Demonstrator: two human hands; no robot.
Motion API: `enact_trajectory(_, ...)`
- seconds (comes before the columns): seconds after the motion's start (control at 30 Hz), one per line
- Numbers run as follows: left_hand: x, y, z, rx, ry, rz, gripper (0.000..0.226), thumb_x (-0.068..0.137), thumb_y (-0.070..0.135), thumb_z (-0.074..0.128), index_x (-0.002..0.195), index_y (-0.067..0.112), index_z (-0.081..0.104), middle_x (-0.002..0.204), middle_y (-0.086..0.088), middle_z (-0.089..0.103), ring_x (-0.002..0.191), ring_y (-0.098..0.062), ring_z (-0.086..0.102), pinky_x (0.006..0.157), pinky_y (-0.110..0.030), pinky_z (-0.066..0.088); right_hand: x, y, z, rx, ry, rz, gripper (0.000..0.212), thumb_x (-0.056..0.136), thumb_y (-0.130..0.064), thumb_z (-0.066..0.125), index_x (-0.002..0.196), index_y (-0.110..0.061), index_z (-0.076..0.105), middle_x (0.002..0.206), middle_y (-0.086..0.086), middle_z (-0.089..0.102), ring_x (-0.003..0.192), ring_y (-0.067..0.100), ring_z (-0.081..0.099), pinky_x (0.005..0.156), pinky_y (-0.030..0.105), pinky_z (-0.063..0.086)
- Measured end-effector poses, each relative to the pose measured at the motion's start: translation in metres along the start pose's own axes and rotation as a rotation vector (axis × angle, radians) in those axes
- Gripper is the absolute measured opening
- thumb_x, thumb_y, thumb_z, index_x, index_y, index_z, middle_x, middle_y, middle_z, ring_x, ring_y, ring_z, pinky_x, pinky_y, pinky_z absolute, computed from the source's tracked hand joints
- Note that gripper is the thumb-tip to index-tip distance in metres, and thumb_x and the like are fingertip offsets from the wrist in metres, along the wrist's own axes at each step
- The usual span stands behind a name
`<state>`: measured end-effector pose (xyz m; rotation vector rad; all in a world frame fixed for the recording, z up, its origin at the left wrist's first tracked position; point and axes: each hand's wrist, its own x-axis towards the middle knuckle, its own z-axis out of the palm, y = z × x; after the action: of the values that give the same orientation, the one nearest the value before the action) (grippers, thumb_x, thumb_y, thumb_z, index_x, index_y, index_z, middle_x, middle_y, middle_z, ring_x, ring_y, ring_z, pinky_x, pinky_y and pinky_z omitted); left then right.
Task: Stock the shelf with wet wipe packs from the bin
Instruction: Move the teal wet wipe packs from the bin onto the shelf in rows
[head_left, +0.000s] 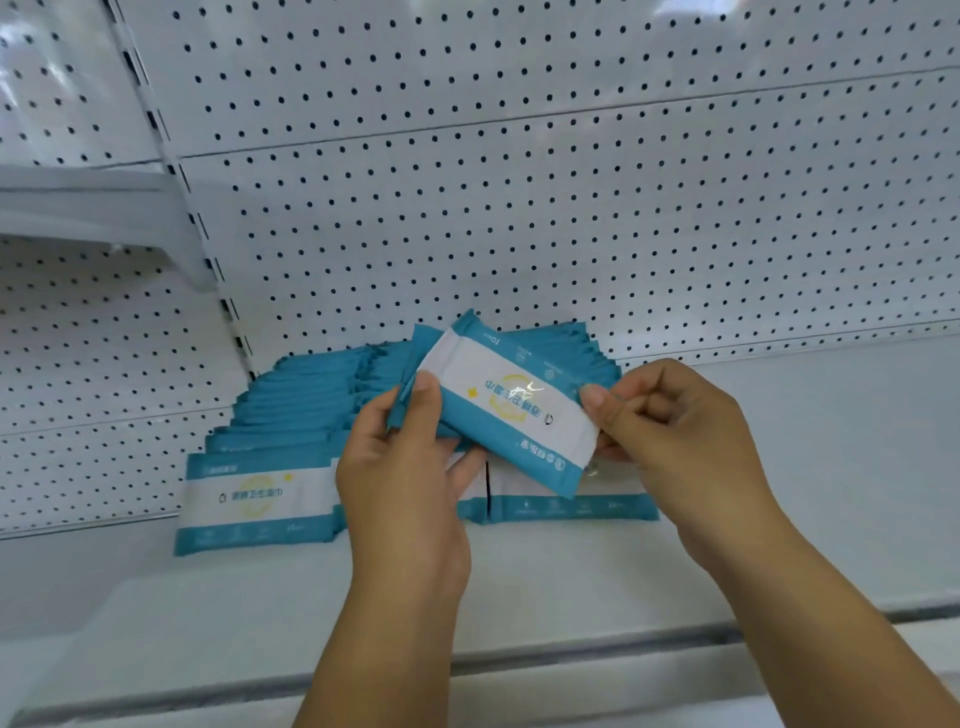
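**Q:** Where are we finding the edges and the free room?

**A:** We are working over the white shelf (810, 467). Its front lip (571, 660) is running across below both wrists, and the perforated back panel (519, 208) is closing it off behind. A slotted upright (208, 249) is bounding the bay on the left. The left row (260, 499) of packs is standing near that upright, and the right row (571, 506) is standing just beside it. Both are running back toward the panel. Bare shelf is lying open to the right of the rows and in front of them.

**Q:** How are we holding the hands, and where is the pack?

**A:** We are holding the wet wipe pack (511, 410) in the air above the right row. It is tilting down to the right, printed face up, lettering upside down. The left hand (405, 467) is gripping its left end, thumb on top, fingers curled beneath. More blue pack edges are showing behind that thumb, and we cannot tell how many. The right hand (675, 431) is pinching the right end between thumb and curled fingers. Both forearms are reaching in from the lower edge.
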<state>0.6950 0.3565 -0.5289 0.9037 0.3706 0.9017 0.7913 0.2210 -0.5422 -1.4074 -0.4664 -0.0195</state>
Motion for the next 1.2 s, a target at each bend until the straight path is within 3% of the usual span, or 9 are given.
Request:
enact_trajectory(0.17,0.006,0.009,-0.012,0.045,-0.029,0.012,0.012,0.093,0.016,0.068,0.105,0.013,0.067,0.100,-0.004,0.077,0.093,-0.021,0.075,0.069,-0.033,0.062,0.001,0.000,0.008,-0.042,-0.058,-0.010,0.025,0.084,-0.029,0.078,0.093,-0.011,0.063,0.088,0.010,0.074,0.074,0.016,0.070,0.068,0.026,0.058)
enact_trajectory(0.27,0.004,0.006,-0.013,0.144,-0.030,0.035,0.013,0.089,0.016,0.072,0.101,0.013,0.068,0.093,-0.002,0.078,0.089,-0.022,0.075,0.073,-0.040,0.063,-0.006,-0.004,0.016,-0.029,-0.172,0.033,0.042,0.068,-0.043,0.078,0.096,-0.013,0.068,0.090,0.010,0.073,0.071,0.012,0.068,0.066,0.027,0.056)
enact_trajectory(0.4,0.000,0.002,-0.011,0.206,-0.062,0.064,0.017,0.086,0.017,0.076,0.101,0.012,0.069,0.094,-0.003,0.078,0.092,-0.023,0.075,0.084,-0.050,0.060,-0.014,-0.002,0.026,-0.133,-0.245,0.036,0.034,0.069,-0.029,0.088,0.094,-0.015,0.069,0.084,0.005,0.071,0.069,0.009,0.063,0.069,0.026,0.058)
enact_trajectory(0.5,-0.001,0.001,-0.012,0.204,-0.084,0.051,0.019,0.085,0.019,0.076,0.101,0.011,0.070,0.094,-0.004,0.078,0.092,-0.024,0.075,0.082,-0.048,0.061,-0.015,0.000,0.028,-0.105,-0.206,0.058,0.029,0.076,-0.024,0.085,0.098,-0.013,0.069,0.093,0.011,0.073,0.074,0.011,0.067,0.074,0.030,0.060)
enact_trajectory(0.7,-0.006,-0.003,-0.011,0.273,-0.250,-0.065,0.027,0.082,0.013,0.078,0.107,0.012,0.068,0.094,-0.001,0.078,0.086,-0.019,0.076,0.062,-0.030,0.060,-0.009,0.006,0.027,0.009,0.167,0.106,0.028,0.089,-0.032,0.075,0.109,-0.015,0.068,0.098,0.003,0.074,0.087,0.016,0.073,0.076,0.034,0.060)
enact_trajectory(0.8,-0.006,-0.005,-0.011,0.337,-0.299,-0.064,0.029,0.079,0.010,0.079,0.105,0.014,0.068,0.093,0.001,0.078,0.085,-0.016,0.076,0.063,-0.027,0.060,-0.009,0.005,0.025,0.117,0.154,0.178,0.031,0.090,-0.030,0.074,0.112,-0.011,0.064,0.103,0.006,0.074,0.090,0.017,0.073,0.073,0.030,0.059)
enact_trajectory(0.97,-0.001,0.000,-0.018,0.292,-0.227,-0.009,0.029,0.081,0.008,0.078,0.109,0.014,0.070,0.098,0.001,0.078,0.088,-0.015,0.075,0.069,-0.029,0.062,-0.007,-0.003,0.020,0.292,0.008,0.257,0.038,0.090,-0.021,0.074,0.122,-0.012,0.056,0.104,0.005,0.076,0.094,0.022,0.075,0.083,0.041,0.060)
enact_trajectory(1.07,0.002,0.002,-0.021,0.248,-0.173,0.012,0.029,0.081,0.006,0.077,0.109,0.012,0.072,0.099,0.001,0.078,0.091,-0.018,0.075,0.077,-0.036,0.062,-0.007,-0.007,0.014,0.232,-0.098,0.277,0.019,0.093,-0.027,0.068,0.107,-0.014,0.063,0.100,0.008,0.076,0.085,0.020,0.074,0.071,0.032,0.055)
enact_trajectory(1.2,0.005,0.002,-0.025,0.271,-0.125,0.032,0.024,0.080,0.005,0.078,0.102,0.013,0.072,0.096,0.001,0.078,0.090,-0.019,0.075,0.085,-0.046,0.060,-0.008,-0.003,0.004,-0.029,-0.179,0.232,0.037,0.092,-0.038,0.069,0.084,-0.002,0.071,0.076,0.011,0.068,0.060,0.017,0.057,0.061,0.027,0.050)
